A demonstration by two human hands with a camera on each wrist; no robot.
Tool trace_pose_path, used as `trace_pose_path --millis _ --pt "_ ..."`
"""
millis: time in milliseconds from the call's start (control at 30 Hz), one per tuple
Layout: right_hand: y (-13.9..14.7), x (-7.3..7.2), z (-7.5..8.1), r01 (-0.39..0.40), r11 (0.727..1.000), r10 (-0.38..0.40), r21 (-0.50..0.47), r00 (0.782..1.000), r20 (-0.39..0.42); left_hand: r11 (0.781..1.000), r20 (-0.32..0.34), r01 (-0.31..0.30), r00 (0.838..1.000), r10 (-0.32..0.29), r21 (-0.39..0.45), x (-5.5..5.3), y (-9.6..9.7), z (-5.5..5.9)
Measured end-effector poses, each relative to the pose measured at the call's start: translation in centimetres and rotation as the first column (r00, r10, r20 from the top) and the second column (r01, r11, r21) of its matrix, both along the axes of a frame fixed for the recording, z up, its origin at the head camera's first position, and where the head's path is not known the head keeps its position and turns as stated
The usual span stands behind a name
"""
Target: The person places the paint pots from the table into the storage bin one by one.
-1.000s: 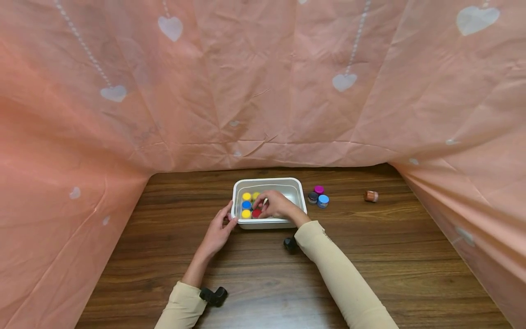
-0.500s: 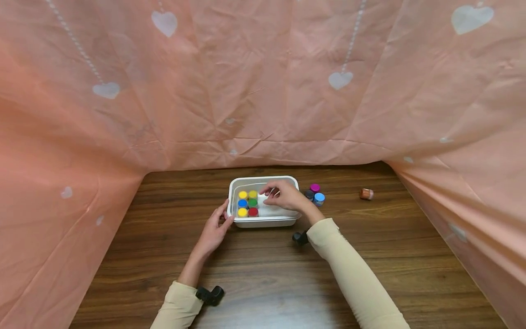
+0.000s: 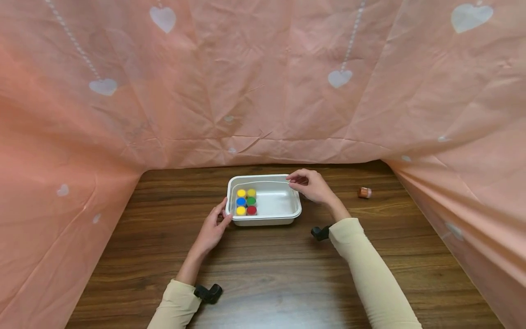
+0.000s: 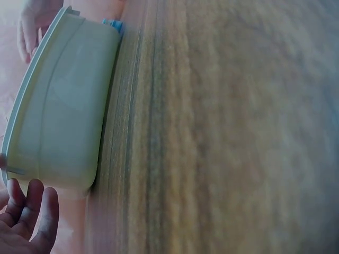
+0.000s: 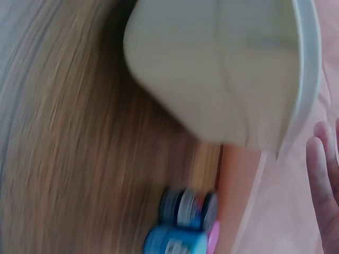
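A white plastic tub [image 3: 263, 221] stands on the wooden table, seen from its sides in both wrist views. Inside, along its left end, small lidded jars [image 3: 246, 201] sit in two columns, with yellow, blue, green and red lids. My left hand [image 3: 211, 230] holds the tub's front left corner, thumb at the rim and fingers against the end wall. Over the back right corner of the rim is my right hand [image 3: 314, 185], fingers loosely bent with nothing between them. It hides the jars beyond the tub in the head view; the right wrist view shows a black-lidded jar [image 5: 185, 209] there.
A light blue jar [image 5: 175, 241] touches the black-lidded one, with a magenta lid [image 5: 213, 237] behind. An orange-brown jar [image 3: 364, 193] lies on its side farther right on the table [image 3: 263, 269]. Pink cloth [image 3: 263, 91] hangs around the back and sides.
My right hand has lifted off the red-lidded jar and moved right across the tub to its right rim, uncovering the jars inside. My left hand stays at the corner.
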State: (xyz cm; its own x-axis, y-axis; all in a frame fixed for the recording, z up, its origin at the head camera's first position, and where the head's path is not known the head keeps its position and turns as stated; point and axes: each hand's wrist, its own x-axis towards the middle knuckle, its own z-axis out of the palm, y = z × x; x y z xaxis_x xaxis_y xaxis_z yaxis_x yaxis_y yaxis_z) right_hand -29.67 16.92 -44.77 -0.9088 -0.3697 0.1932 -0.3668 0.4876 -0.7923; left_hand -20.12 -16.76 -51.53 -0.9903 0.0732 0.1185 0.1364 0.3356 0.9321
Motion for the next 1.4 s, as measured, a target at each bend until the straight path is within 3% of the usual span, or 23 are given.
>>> trace_pose_path --millis 400,600,800,1100,1400 --pt "5.3 -0.6 -1.7 0.154 0.988 -0.153 -0.014 0.986 0.062 1.0 0.01 -0.007 1.0 0.007 0.011 0.0 -0.1 0.1" --pt "6.9 -0.5 -2.9 0.214 0.976 -0.217 0.045 0.973 0.085 1.0 -0.001 -0.012 1.0 0.012 0.015 0.1 -0.1 0.2" --pt "7.7 -0.4 -4.3 0.195 0.975 -0.209 0.103 0.966 0.149 1.0 -0.007 -0.01 1.0 0.01 0.008 0.2 0.0 0.2" --pt "7.9 -0.6 -5.5 0.132 0.986 -0.152 0.106 0.968 0.202 1.0 -0.007 -0.013 1.0 0.013 0.015 0.2 0.3 0.3" --pt "7.8 -1.0 -6.2 0.17 0.978 -0.193 0.119 0.957 0.218 1.0 0.005 -0.012 1.0 0.012 -0.002 0.2 0.3 0.4"
